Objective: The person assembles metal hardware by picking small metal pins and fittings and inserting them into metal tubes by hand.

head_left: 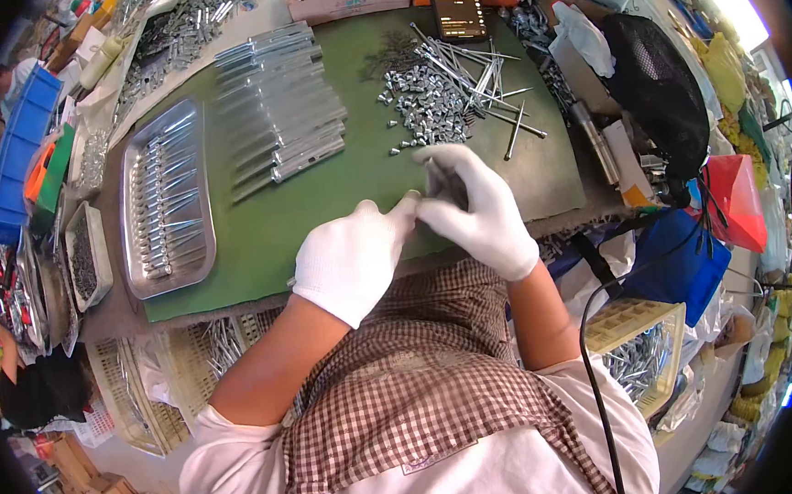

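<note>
Both my hands wear white knit gloves and meet over the near part of a green work mat (373, 180). My left hand (351, 255) is closed, its thumb and forefinger pinched towards the right. A small metal end shows at its heel, but the rest of that piece is hidden. My right hand (481, 213) is closed too, its fingers curled and its thumb by the left fingertips. Whatever it pinches is too small to make out. Just beyond it lie a heap of small metal fittings (427, 102) and a loose pile of thin metal rods (485, 80).
Rows of rods in clear sleeves (285, 108) lie left of centre. A metal tray (209, 260) of rods stands farther left. At the back are a lit phone (458, 9) and a pink box (351, 0) of small parts. A black mesh bag (656, 87) sits right.
</note>
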The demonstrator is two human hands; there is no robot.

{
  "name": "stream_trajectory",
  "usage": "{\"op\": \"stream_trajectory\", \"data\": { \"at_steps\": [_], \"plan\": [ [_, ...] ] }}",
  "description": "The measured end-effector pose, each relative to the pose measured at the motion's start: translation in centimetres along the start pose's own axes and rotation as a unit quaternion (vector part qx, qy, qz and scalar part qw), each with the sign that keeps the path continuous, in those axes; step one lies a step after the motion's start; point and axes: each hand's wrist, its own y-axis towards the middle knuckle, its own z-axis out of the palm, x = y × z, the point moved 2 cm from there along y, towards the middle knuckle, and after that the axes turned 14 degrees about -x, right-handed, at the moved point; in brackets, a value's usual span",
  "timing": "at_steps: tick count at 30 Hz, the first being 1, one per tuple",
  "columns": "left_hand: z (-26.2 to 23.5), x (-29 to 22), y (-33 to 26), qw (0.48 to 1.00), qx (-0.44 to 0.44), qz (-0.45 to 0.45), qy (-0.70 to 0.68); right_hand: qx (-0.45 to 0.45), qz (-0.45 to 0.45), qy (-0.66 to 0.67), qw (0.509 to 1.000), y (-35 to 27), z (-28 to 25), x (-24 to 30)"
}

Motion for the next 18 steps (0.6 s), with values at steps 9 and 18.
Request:
{"op": "stream_trajectory", "data": {
  "at_steps": [9,18],
  "plan": [
    [0.0,0.0,0.3,1.0,0.0,0.014,-0.006,-0.079,0.185,0.477,0.856,1.6,3.0,-1.9],
    [0.2,0.0,0.3,0.999,0.009,0.03,0.013,-0.113,0.125,0.322,0.932,0.5,4.0,-2.4]
  ]
}}
